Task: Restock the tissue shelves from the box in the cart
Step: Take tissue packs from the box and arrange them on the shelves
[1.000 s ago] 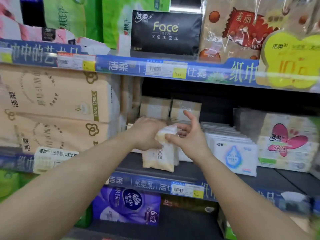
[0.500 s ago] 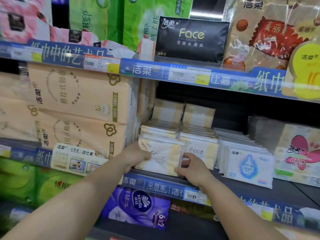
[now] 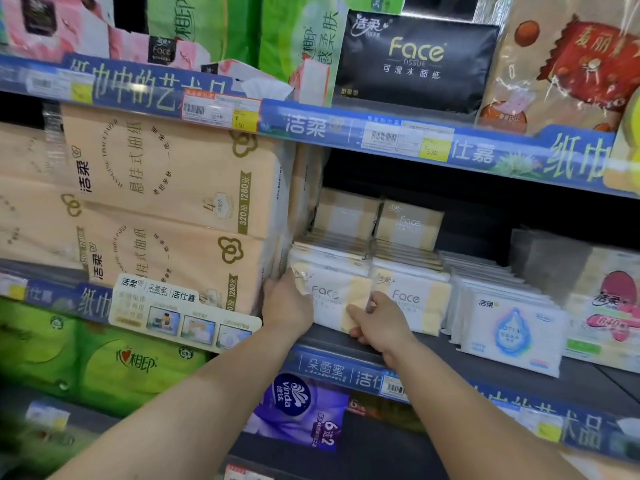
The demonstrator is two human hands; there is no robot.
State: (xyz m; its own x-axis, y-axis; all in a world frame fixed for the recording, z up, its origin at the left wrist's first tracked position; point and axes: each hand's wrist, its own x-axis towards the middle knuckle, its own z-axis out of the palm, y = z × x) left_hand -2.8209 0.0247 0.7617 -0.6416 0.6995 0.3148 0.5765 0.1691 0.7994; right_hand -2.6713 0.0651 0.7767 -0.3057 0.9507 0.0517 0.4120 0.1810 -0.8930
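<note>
On the middle shelf (image 3: 519,372), the left hand (image 3: 287,306) and right hand (image 3: 377,322) clasp the front Face tissue pack (image 3: 332,296) between them.

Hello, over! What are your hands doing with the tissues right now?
Left hand and right hand both on the front Face tissue pack, seating it on the middle shelf. Big peach tissue bundle tight at left. Nothing blocking.

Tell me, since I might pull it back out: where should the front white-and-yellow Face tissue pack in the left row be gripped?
Probably by its two short ends, coming from the aisle. The front white-and-yellow Face tissue pack stands upright facing out, packs tight behind it, so only its sides are free, where the left hand and right hand sit.
</note>
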